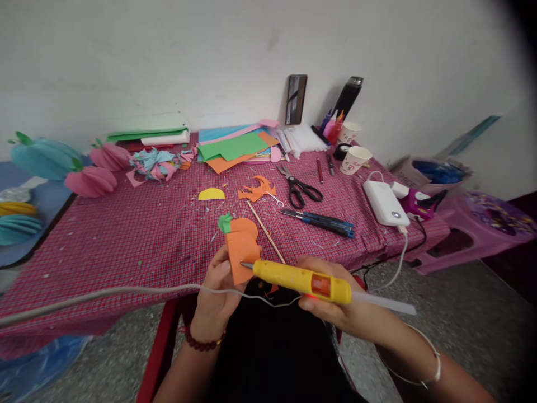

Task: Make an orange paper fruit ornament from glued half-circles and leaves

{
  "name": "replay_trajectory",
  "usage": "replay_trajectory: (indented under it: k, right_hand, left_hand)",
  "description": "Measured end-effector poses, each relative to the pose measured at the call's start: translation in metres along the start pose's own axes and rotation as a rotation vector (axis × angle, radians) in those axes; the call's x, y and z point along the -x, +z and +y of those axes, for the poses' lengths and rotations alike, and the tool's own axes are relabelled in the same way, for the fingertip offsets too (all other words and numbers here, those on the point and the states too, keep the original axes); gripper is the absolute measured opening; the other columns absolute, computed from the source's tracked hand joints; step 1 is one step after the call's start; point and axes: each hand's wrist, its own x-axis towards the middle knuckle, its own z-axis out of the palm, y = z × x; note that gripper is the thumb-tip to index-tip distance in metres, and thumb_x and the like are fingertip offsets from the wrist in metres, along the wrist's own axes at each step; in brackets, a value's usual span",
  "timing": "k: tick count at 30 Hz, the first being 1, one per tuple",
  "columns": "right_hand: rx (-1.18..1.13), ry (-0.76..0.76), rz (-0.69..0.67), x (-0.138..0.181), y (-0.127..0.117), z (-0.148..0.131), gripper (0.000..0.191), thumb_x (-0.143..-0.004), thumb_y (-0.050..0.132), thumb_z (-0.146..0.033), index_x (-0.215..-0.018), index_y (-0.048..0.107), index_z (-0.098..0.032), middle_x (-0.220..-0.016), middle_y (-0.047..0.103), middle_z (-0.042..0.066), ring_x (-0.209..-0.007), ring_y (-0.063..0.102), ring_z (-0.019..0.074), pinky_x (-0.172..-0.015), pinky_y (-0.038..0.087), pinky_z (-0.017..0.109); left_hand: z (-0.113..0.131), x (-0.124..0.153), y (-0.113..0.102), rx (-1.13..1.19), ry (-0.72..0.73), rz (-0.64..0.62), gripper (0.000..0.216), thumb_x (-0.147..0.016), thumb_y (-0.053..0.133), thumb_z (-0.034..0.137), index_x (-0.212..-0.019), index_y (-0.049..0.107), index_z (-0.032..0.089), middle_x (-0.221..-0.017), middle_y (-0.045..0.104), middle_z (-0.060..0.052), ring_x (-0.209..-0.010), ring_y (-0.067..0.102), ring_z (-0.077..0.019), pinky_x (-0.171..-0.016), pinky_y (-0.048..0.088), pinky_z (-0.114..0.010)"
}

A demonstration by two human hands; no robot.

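Left hand (220,282): fingers pinching an orange paper cutout (243,249) with green paper top (225,223), held at the near edge of the counter (168,229). Right hand (331,308): fingers wrapped around a yellow glue gun (281,273), nozzle over the cutout; contact unclear. Beyond: wooden stick (267,233), utility knife (321,221), black-handled scissors (300,187), yellow paper half-disc (212,194).

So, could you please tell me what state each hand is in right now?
Left hand: closed, holding the orange paper piece by its edges.
Right hand: closed around the yellow glue gun.
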Motion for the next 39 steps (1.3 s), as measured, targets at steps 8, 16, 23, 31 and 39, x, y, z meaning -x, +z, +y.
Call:
replay_trajectory:
  k: [8, 16, 23, 31, 39]
  right_hand:
    - [0.008, -0.009, 0.023, -0.0031, 0.0011, -0.0003, 0.028, -0.092, 0.055, -0.047, -0.087, 0.053, -0.02, -0.077, 0.057, 0.001, -0.064, 0.051, 0.0133, -0.056, 0.04, 0.026]
    - [-0.084, -0.003, 0.034, -0.0089, 0.0032, 0.0001, 0.028, -0.093, 0.054, -0.045, -0.083, 0.05, -0.019, -0.078, 0.054, 0.001, -0.066, 0.049, 0.0133, -0.058, 0.04, 0.027]
    - [-0.06, 0.008, 0.026, -0.0086, 0.0028, -0.0014, 0.029, -0.093, 0.053, -0.046, -0.083, 0.051, -0.019, -0.078, 0.053, 0.002, -0.067, 0.05, 0.0144, -0.059, 0.042, 0.028]
    - [-0.006, 0.018, 0.029, -0.0041, 0.0031, -0.0041, 0.029, -0.092, 0.054, -0.048, -0.087, 0.053, -0.02, -0.076, 0.057, 0.001, -0.063, 0.052, 0.0134, -0.055, 0.04, 0.026]
    - [-0.037, 0.029, -0.128, -0.003, -0.0027, -0.0056, 0.03, -0.089, 0.059, -0.049, -0.09, 0.054, -0.019, -0.077, 0.055, 0.001, -0.063, 0.051, 0.0133, -0.054, 0.039, 0.026]
  left_hand:
    - [-0.004, 0.0012, -0.0013, -0.044, 0.002, 0.04, 0.031, -0.064, 0.081, 0.028, -0.093, 0.074, 0.02, -0.09, 0.077, -0.004, -0.079, 0.071, -0.0193, -0.072, 0.059, -0.028]
    - [-0.0079, 0.0007, -0.0004, -0.029, 0.012, 0.009, 0.027, -0.064, 0.081, 0.025, -0.09, 0.077, 0.021, -0.088, 0.078, -0.001, -0.079, 0.071, -0.0167, -0.072, 0.058, -0.023]
    - [-0.0065, 0.0011, 0.0008, -0.034, 0.007, 0.007, 0.03, -0.063, 0.082, 0.028, -0.092, 0.077, 0.021, -0.09, 0.078, -0.002, -0.081, 0.072, -0.0176, -0.075, 0.058, -0.024]
    - [-0.0043, 0.0012, -0.002, -0.065, 0.003, 0.02, 0.031, -0.065, 0.08, 0.032, -0.093, 0.074, 0.02, -0.089, 0.077, -0.005, -0.077, 0.072, -0.0202, -0.071, 0.059, -0.029]
    - [0.0015, -0.0018, -0.0021, 0.007, 0.009, 0.049, 0.029, -0.065, 0.08, 0.026, -0.092, 0.073, 0.018, -0.086, 0.077, -0.006, -0.072, 0.073, -0.0216, -0.067, 0.061, -0.03]
